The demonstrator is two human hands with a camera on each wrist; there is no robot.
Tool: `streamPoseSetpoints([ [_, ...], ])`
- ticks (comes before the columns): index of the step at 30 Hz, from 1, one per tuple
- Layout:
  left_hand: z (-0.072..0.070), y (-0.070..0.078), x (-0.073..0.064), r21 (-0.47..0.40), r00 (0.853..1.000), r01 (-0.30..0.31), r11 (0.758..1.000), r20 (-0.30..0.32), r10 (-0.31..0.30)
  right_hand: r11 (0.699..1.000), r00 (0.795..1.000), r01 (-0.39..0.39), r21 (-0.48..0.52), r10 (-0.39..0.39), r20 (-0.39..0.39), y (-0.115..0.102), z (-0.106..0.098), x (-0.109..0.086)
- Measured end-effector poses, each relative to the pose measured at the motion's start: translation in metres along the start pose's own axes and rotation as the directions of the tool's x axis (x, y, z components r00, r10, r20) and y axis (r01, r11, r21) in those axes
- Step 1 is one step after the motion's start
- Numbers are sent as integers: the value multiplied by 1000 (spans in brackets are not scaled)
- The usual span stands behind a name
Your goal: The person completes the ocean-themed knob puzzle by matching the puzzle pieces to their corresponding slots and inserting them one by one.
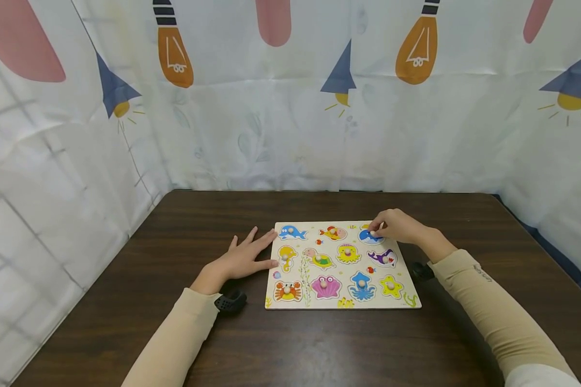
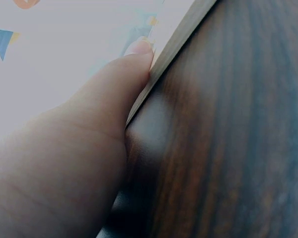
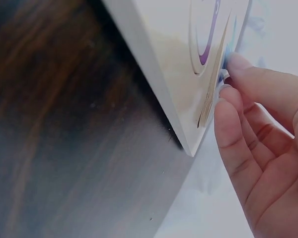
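A pale wooden knob puzzle board (image 1: 377, 306) with sea-animal pieces lies on the dark table. At its upper right corner my right hand (image 1: 399, 226) pinches the knob of a blue sea-animal puzzle piece (image 1: 367, 238). In the right wrist view, thumb and fingertips meet at that knob, and the piece's wooden edge (image 3: 207, 106) shows slanted above the board's surface. My left hand (image 1: 242, 258) lies with spread fingers along the board's left side, its fingertips right at the edge. The left wrist view shows the left thumb (image 2: 114, 79) against that edge.
Other pieces sit on the board, among them a blue whale (image 1: 290, 233), a purple whale (image 1: 383, 258), a crab (image 1: 288, 291) and a yellow star (image 1: 391, 287). The brown table (image 1: 290, 349) surrounds the board. A printed curtain (image 1: 290, 140) hangs behind it.
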State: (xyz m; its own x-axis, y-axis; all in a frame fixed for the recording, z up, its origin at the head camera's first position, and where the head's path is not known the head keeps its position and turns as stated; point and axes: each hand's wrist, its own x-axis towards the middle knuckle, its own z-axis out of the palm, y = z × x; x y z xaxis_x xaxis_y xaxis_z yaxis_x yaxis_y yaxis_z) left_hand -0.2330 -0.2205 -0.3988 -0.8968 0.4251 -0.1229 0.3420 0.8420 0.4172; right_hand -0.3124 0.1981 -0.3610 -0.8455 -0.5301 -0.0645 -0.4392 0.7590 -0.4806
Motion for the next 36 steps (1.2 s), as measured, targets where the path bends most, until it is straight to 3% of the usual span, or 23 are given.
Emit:
streamPoseSetpoints([
  [15,-2,0,3,11,1000,6,1000,4,-7,999,999,-39,15,39,4,3,3,2],
  [25,0,3,7,-3,1000,-16,1000,3,16,1000,1000,-17,19,18,-22,9,-4,-10],
  [32,-7,4,7,9,1000,-10,1000,1,10,999,992,-15,30,19,-122,11,-9,-21],
  [36,-18,0,4,15,998,-11,1000,-55,12,1000,973,5,13,-1,-230,15,-13,-26],
])
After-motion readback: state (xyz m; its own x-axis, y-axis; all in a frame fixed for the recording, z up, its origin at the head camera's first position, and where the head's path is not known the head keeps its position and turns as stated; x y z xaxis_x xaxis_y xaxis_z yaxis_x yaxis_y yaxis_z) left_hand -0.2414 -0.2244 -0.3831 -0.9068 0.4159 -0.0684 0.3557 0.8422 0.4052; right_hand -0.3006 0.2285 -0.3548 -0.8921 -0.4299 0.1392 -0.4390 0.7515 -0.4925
